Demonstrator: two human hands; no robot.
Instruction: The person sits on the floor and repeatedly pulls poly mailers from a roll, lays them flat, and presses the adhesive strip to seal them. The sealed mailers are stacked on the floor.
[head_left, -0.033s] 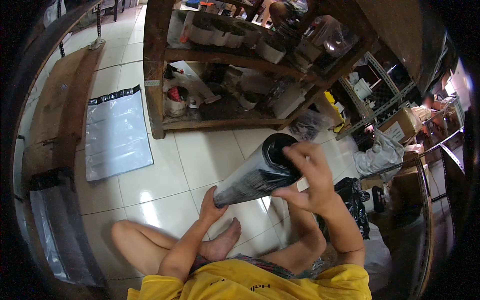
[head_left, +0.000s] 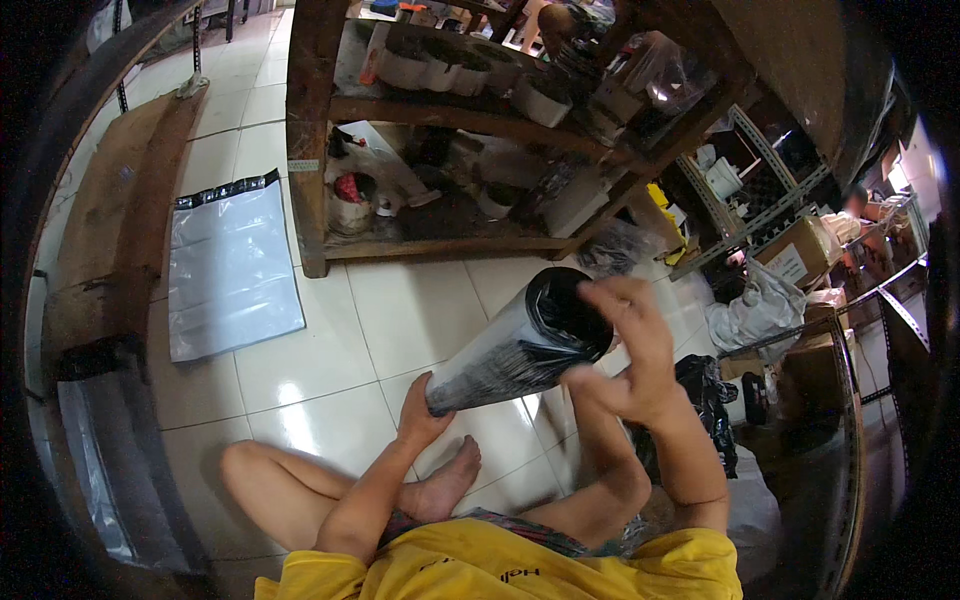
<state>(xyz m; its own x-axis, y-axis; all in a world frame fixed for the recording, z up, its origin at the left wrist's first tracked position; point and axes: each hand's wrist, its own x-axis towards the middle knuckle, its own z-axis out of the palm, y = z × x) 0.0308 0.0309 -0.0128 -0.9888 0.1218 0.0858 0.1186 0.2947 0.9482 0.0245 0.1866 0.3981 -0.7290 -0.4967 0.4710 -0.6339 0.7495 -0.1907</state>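
step in hand, as judged: handling a grey-and-black plastic roll (head_left: 495,350), with one end supported and the other being worked at its mouth. the roll is held aslant in front of the seated person, above the tiled floor (head_left: 320,350), its wide, dark end up and to the right.

left hand (head_left: 424,412): clamped around the narrow lower end. right hand (head_left: 640,365): at the wide end, thumb and fingers well apart, not closed on anything. the next move seems to call for a steady left grip while the right fingers settle on the rim or the loose film there.

hard to make out: the right hand is motion-blurred, so contact with the rim cannot be told. the inside of the roll is too dark to read. most left fingers are hidden behind the film. nearby, a grey bag (head_left: 235,280) lies flat on the floor; darker sheeting (head_left: 125,465) at the left sinks into the lens shadow, its outer edge unclear.
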